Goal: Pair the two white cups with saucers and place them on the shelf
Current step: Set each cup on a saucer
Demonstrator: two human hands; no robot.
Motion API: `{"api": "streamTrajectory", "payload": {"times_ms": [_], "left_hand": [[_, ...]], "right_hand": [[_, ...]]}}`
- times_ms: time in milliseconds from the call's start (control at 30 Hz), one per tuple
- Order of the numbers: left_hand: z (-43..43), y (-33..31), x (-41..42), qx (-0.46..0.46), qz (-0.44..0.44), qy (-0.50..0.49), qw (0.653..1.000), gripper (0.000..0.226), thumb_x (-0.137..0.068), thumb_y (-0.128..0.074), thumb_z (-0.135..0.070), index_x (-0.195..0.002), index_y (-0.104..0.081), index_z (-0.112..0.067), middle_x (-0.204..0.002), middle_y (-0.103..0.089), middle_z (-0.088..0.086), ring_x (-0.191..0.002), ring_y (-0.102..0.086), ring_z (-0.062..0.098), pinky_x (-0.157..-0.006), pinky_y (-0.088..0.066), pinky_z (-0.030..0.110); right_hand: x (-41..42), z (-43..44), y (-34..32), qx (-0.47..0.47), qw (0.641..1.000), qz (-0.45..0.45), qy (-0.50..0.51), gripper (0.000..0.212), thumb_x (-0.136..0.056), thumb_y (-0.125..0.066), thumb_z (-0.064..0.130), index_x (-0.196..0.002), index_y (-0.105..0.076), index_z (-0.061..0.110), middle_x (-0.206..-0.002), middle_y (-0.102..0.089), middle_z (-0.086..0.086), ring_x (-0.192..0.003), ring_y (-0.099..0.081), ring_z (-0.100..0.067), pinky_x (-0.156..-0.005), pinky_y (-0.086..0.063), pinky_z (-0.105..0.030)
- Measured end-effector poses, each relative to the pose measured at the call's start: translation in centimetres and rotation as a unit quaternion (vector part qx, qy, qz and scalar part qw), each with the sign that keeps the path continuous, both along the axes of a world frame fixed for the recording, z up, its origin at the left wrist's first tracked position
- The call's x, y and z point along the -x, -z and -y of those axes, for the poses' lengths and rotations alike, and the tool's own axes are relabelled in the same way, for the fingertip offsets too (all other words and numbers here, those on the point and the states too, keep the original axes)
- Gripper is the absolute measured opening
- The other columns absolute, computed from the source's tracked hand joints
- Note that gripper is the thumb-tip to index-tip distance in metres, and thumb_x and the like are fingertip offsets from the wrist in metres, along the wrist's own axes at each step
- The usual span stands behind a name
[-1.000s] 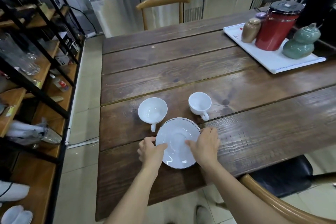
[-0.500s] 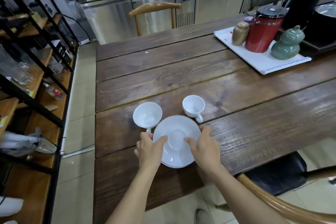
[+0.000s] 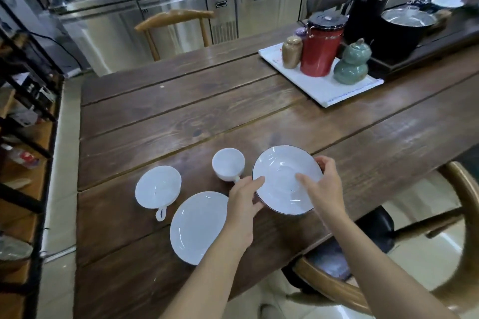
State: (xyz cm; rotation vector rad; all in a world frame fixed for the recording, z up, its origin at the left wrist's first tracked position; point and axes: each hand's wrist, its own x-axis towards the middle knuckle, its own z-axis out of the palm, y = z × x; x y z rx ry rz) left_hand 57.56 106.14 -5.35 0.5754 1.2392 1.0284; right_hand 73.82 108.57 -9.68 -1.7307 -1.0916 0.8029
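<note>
Nearest, a plain white saucer (image 3: 197, 226) lies flat on the dark plank table (image 3: 166, 116), close to its near edge. Just right of it the left hand (image 3: 243, 204) grips the left rim of a second, dark-rimmed saucer (image 3: 286, 180), thumb on top and fingers curled beneath, while the right hand (image 3: 325, 186) clamps the right side of the same saucer, thumb on its face and fingers wrapped round the far rim; the saucer is tilted, and whether it touches the table cannot be told. Beyond, the smaller white cup (image 3: 228, 164) stands upright just left of the held saucer, its handle toward the left hand. The wider white cup (image 3: 158, 186) stands further left, handle pointing toward the near edge. At the far right a white tray (image 3: 334, 90) carries a red canister (image 3: 321, 48), a brown jar (image 3: 292, 52) and a green gourd-shaped jar (image 3: 352, 63). The shelf (image 3: 23, 122) stands at the left.
</note>
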Motion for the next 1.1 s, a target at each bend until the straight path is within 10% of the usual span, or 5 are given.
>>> {"api": "streamTrajectory", "payload": {"times_ms": [133,433,700,800,1100], "left_hand": [[-1.3,1.3,-2.3,0.061,0.073,0.013,0.995,0.028,-0.088,-0.053,-0.019,-0.112,-0.064,-0.01,-0.112,-0.067,0.002,-0.111,-0.057,0.018,-0.102,-0.042,0.037],[-4.1,3.7,-2.8,0.092,0.028,-0.021,0.995,0.025,-0.085,-0.056,-0.017,-0.109,-0.062,-0.012,-0.115,-0.063,0.001,-0.116,-0.051,0.019,-0.109,-0.034,0.033],[-4.5,4.9,-3.0,0.122,-0.038,-0.009,0.992,0.005,-0.085,-0.06,-0.018,-0.082,-0.064,-0.019,-0.086,-0.068,-0.009,-0.089,-0.057,0.008,-0.07,-0.041,0.02],[-4.6,4.1,-2.7,0.123,-0.131,0.039,0.983,0.048,-0.086,-0.058,-0.025,-0.128,-0.05,-0.004,-0.134,-0.055,0.005,-0.119,-0.05,0.02,-0.091,-0.041,0.027],[-5.3,1.7,4.1,-0.145,-0.476,-0.095,0.862,0.042,-0.083,-0.061,-0.006,-0.122,-0.051,-0.019,-0.115,-0.056,-0.002,-0.109,-0.055,0.02,-0.084,-0.047,0.028]], "right_hand": [[-2.9,-2.1,1.6,0.062,0.991,0.114,-0.021,0.046,-0.076,-0.069,0.025,-0.115,-0.045,0.02,-0.102,-0.051,0.009,-0.089,-0.049,-0.014,-0.075,-0.038,-0.033],[-3.0,-5.3,5.0,0.111,0.98,0.154,-0.067,0.041,-0.077,-0.065,0.034,-0.111,-0.045,0.02,-0.102,-0.055,0.005,-0.09,-0.054,-0.022,-0.07,-0.035,-0.032],[-2.8,-5.8,6.3,0.15,0.967,0.185,-0.091,0.041,-0.078,-0.063,0.038,-0.109,-0.045,0.019,-0.11,-0.059,-0.004,-0.095,-0.058,-0.029,-0.073,-0.035,-0.034],[-2.8,-5.6,5.9,0.108,0.954,0.267,-0.079,0.044,-0.077,-0.066,0.037,-0.11,-0.052,0.011,-0.112,-0.054,-0.01,-0.1,-0.054,-0.033,-0.08,-0.03,-0.036],[1.0,-8.1,1.8,-0.039,0.924,0.306,-0.227,0.025,-0.086,-0.058,0.019,-0.107,-0.055,0.007,-0.101,-0.061,-0.006,-0.095,-0.055,-0.026,-0.081,-0.021,-0.028]]}}
